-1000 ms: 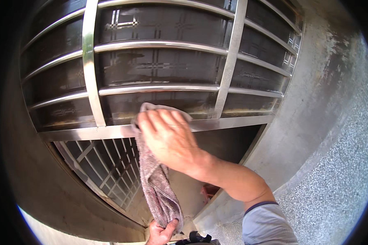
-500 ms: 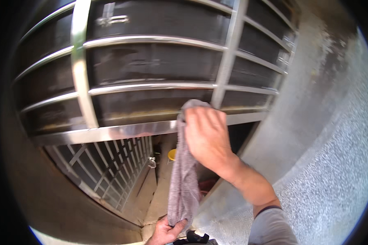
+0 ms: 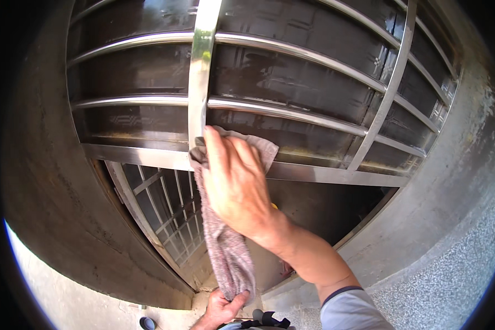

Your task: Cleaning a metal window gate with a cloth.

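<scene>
My right hand point(image 3: 236, 184) presses a greyish-purple cloth point(image 3: 225, 247) against the metal frame point(image 3: 291, 171), where the lower rail meets an upright bar point(image 3: 201, 82). Its fingers point upward over the bunched top of the cloth, and one corner spreads out to their right. Lower down, my left hand point(image 3: 225, 306) grips the hanging end of the cloth between thumb and fingers. Dark panes point(image 3: 291, 77) lie behind the shiny horizontal bars, with a yellowish stain along their lower edge.
Below the rail stands a barred door leaf point(image 3: 168, 203) beside a dark doorway. Concrete walls point(image 3: 55, 181) flank both sides, and speckled grey flooring point(image 3: 445, 280) lies at the lower right. A small dark cup-like container point(image 3: 147, 323) rests on the ground at lower left.
My right hand and the cloth's top have moved left along the lower rail to the left upright bar. The view has shifted, and my left hand still holds the lower end.
</scene>
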The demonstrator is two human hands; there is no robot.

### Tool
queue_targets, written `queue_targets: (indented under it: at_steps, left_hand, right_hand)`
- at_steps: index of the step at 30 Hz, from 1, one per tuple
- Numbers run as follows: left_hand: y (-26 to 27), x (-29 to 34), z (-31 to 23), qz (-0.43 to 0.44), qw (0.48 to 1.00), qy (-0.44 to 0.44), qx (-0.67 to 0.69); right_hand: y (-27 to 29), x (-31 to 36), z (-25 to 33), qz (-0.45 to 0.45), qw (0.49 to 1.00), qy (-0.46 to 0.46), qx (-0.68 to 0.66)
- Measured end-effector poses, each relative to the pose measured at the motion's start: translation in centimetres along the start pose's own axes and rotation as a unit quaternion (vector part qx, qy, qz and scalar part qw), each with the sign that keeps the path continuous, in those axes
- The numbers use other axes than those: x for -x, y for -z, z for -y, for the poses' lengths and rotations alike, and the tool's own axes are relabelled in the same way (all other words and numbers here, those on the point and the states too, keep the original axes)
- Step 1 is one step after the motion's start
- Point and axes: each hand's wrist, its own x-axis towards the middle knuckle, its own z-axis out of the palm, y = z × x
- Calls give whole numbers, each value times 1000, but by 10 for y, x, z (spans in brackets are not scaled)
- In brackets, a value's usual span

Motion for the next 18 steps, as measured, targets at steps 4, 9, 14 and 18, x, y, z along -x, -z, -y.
queue_targets:
  at_steps: [4,9,14,18]
  left_hand:
    - [-1,-3,11,-37,998,-17,52]
    - [-17,-9,20,-26,997,-37,60]
    - [-14,-15,21,65,997,-6,38]
    - [-23,-25,7,84,996,25,24]
  right_hand:
    - [10,-2,2,43,999,-5,-7]
    - [37,7,-15,102,989,38,95]
    - [103,30,-45,155,961,6,231]
    - [136,44,-57,166,954,-50,245]
